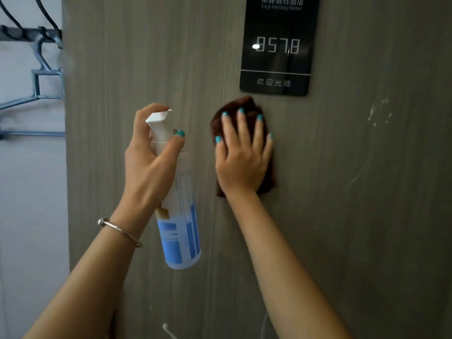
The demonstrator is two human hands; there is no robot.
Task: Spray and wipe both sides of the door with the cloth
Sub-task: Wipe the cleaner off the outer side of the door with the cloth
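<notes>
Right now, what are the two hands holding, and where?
The left hand grips the spray bottle round its neck, just under the white nozzle. The right hand presses the brown cloth flat against the door.

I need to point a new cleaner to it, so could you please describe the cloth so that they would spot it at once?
Start at the black room-number plaque on the grey wood-grain door. Just below its bottom edge, the right hand presses the cloth flat against the door. It is the only dark brown, soft thing there, unlike the white and blue spray bottle to its left.
</notes>
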